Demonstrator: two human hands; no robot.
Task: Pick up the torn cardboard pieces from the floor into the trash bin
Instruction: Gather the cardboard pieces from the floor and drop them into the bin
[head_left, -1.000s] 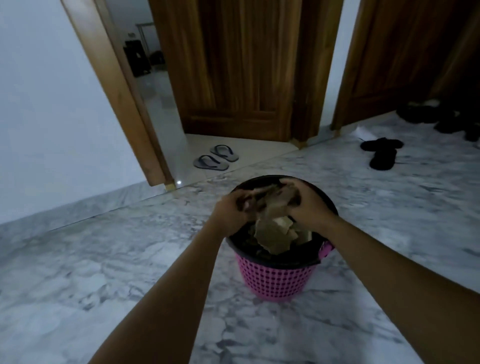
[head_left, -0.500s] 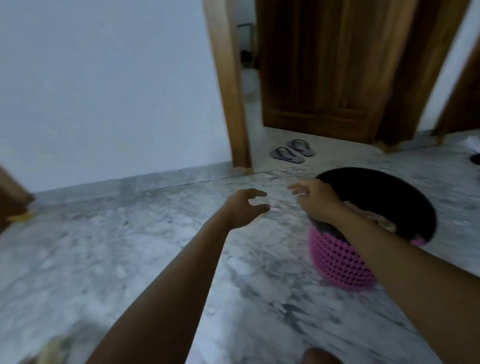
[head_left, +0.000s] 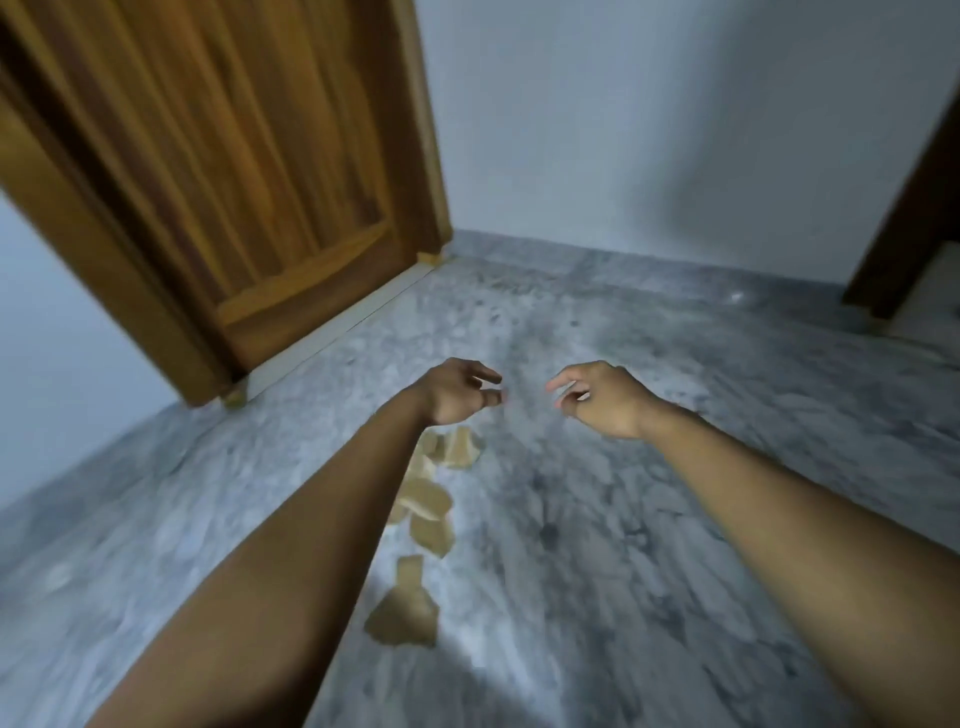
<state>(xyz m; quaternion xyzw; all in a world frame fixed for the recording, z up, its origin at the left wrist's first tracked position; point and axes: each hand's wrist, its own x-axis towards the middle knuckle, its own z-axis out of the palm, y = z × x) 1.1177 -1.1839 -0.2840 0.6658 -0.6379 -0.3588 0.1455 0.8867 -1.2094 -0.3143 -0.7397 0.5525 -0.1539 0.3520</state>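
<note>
Grey-white marble floor (head_left: 675, 519) across the whole lower view, smeared by motion blur. Pale wall (head_left: 649, 130) at the far side, running off to the right. Big wooden door (head_left: 234, 182) far left, set in its frame, bottom edge down at floor level. Dark door frame (head_left: 904, 218) at the far right edge, only partly seen.

Two bare forearms reaching forward from the near corners, both raised above the floor. Left hand (head_left: 457, 395) near centre, palm down, fingers loosely curled and spread, gripping nothing. Right hand (head_left: 602, 400) just to its right and apart from it, fingers likewise relaxed and half bent, holding nothing. Fingertips of the two pointing toward each other across a small gap.

Torn cardboard pieces (head_left: 426, 530) on the floor, tan, strung in a loose line from below the left hand back toward the near edge, just right of the left forearm and partly hidden by it. Far pieces (head_left: 460, 447) clustered under the left wrist, some overlapping. Biggest piece (head_left: 404, 618) nearest, lying flat. Smaller scrap (head_left: 409, 569) at its far edge, touching or just apart, cannot tell which. No contact between either hand and any piece.
</note>
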